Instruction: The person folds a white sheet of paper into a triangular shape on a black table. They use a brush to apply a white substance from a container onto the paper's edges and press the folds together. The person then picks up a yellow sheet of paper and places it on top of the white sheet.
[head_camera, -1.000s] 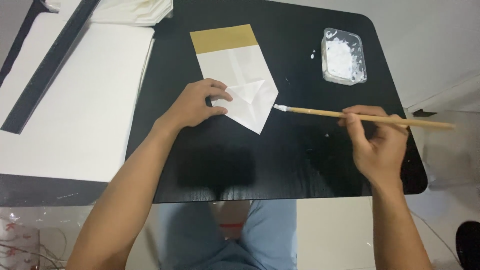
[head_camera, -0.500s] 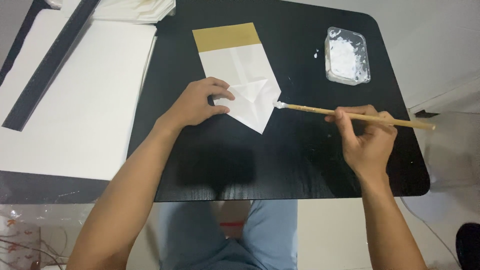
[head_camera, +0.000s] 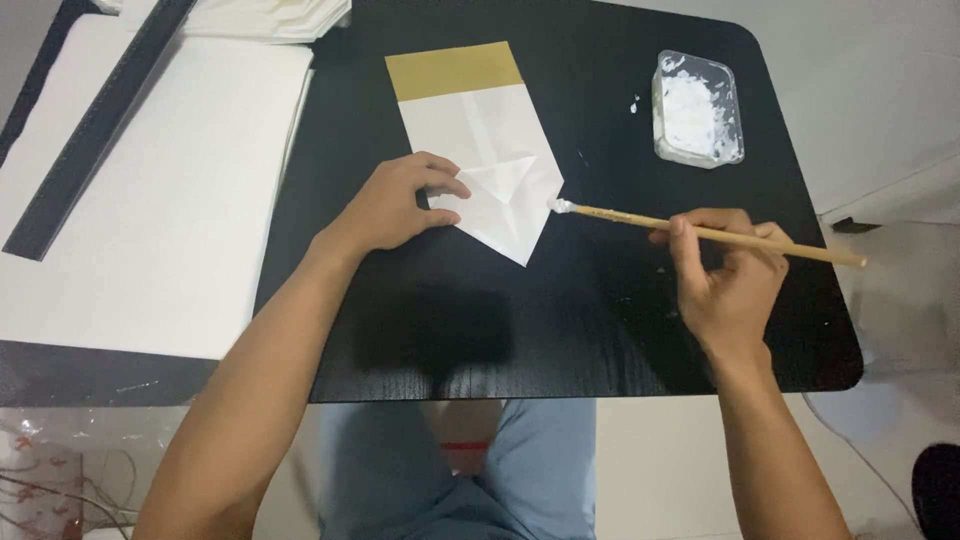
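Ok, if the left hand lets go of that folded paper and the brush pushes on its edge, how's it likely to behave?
The folded paper looks thin and light, so it would probably slide on the smooth black table. Only the left hand pins it. The brush tip looks wet with white paste, so the edge may go limp or cling.

Bright, even overhead light (soft shadows), sharp focus throughout.

paper on table, tray right (behind brush)
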